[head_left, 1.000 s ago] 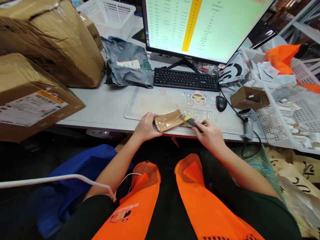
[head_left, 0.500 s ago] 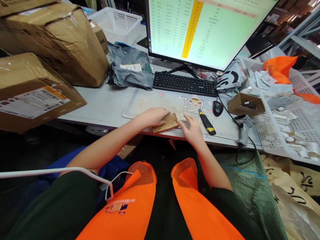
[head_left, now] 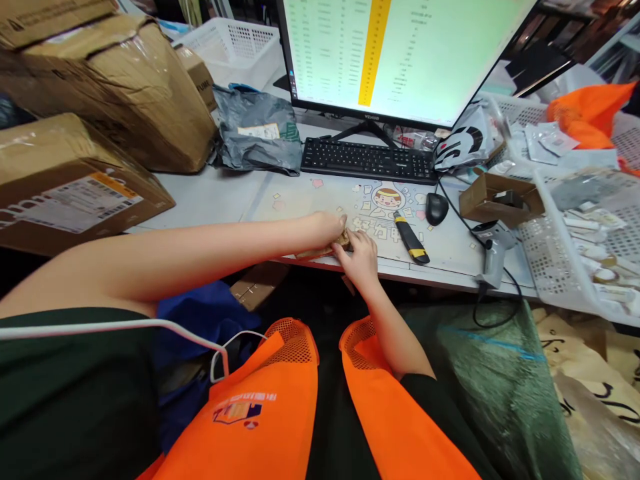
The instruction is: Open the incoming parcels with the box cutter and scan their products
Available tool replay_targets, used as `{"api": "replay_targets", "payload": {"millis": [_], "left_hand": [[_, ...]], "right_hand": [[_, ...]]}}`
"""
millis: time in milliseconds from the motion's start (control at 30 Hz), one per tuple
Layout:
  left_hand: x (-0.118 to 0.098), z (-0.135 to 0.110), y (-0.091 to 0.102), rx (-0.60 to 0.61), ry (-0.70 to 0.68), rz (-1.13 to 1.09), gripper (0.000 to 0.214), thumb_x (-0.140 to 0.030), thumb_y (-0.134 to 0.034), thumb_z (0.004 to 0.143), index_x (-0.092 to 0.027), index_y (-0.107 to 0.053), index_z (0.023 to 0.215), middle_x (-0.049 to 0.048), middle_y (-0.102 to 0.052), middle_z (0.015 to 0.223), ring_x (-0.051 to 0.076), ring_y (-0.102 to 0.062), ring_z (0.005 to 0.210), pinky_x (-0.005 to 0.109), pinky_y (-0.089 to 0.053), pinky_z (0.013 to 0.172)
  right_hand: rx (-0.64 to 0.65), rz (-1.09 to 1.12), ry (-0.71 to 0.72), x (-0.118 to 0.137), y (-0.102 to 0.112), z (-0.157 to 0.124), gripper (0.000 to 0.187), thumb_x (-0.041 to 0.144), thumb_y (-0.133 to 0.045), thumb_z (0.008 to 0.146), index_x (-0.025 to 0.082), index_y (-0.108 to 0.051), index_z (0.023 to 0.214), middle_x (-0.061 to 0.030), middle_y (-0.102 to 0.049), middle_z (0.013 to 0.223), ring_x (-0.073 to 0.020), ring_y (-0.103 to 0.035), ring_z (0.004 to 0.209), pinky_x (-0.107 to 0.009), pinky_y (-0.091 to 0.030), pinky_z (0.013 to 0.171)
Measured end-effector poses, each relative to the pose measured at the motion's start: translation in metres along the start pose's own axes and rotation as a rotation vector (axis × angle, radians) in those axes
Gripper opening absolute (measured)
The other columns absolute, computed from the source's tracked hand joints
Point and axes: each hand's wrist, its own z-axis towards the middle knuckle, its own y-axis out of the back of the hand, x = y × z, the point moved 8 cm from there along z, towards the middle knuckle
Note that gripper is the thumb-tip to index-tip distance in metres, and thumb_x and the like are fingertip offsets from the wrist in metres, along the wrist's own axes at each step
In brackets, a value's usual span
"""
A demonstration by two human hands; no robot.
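Observation:
A small brown cardboard box [head_left: 316,254] lies at the desk's front edge, mostly hidden by my hands. My left hand [head_left: 326,230] wraps over its top, with the fingers bent around the far side. At the box's right end my right hand [head_left: 361,259] grips with thumb and fingers, close against the left. What shows of that end looks crumpled, and I cannot make out what is inside. Right of my hands, a black and yellow utility knife [head_left: 411,239] lies on the printed desk mat [head_left: 295,200].
A keyboard [head_left: 367,160], a mouse [head_left: 437,209] and a monitor [head_left: 400,60] stand behind. On the right are a barcode scanner [head_left: 494,253], an open small box [head_left: 500,197] and a white basket [head_left: 550,260]. Large cartons [head_left: 85,187] and a grey plastic mailer [head_left: 255,133] fill the left.
My left hand has shifted right over the box and now covers most of it. My right hand has moved left onto the box's end, closing the gap between the hands.

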Motion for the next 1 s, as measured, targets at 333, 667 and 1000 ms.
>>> {"api": "replay_targets", "payload": {"millis": [333, 667, 1000], "left_hand": [[0.003, -0.033, 0.0, 0.152, -0.05, 0.239, 0.091, -0.024, -0.059, 0.094, -0.01, -0.013, 0.172, 0.0305, -0.061, 0.137, 0.037, -0.073, 0.098, 0.039, -0.055, 0.083], [0.032, -0.02, 0.007, 0.229, -0.024, 0.096, 0.081, -0.018, -0.047, 0.094, -0.018, -0.022, 0.171, 0.0162, -0.076, 0.114, 0.028, -0.072, 0.088, 0.031, -0.052, 0.08], [0.063, -0.012, 0.025, 0.118, 0.03, -0.218, 0.063, -0.012, -0.041, 0.09, -0.011, -0.052, 0.153, 0.0107, -0.077, 0.112, 0.022, -0.071, 0.097, 0.025, -0.052, 0.088]], "right_hand": [[-0.075, 0.12, -0.004, -0.004, -0.002, 0.002, 0.05, 0.05, -0.062, 0.101, 0.017, -0.068, 0.138, -0.0154, -0.073, 0.132, -0.0343, -0.055, 0.139, -0.051, -0.036, 0.119], [-0.088, 0.142, -0.059, -0.004, -0.005, 0.007, 0.047, 0.051, -0.062, 0.101, 0.021, -0.07, 0.136, -0.0151, -0.073, 0.134, -0.0343, -0.055, 0.14, -0.055, -0.032, 0.118], [-0.004, 0.093, -0.026, -0.003, -0.004, 0.004, 0.047, 0.044, -0.059, 0.103, 0.021, -0.064, 0.144, -0.0135, -0.07, 0.141, -0.0329, -0.053, 0.144, -0.056, -0.032, 0.12]]}}
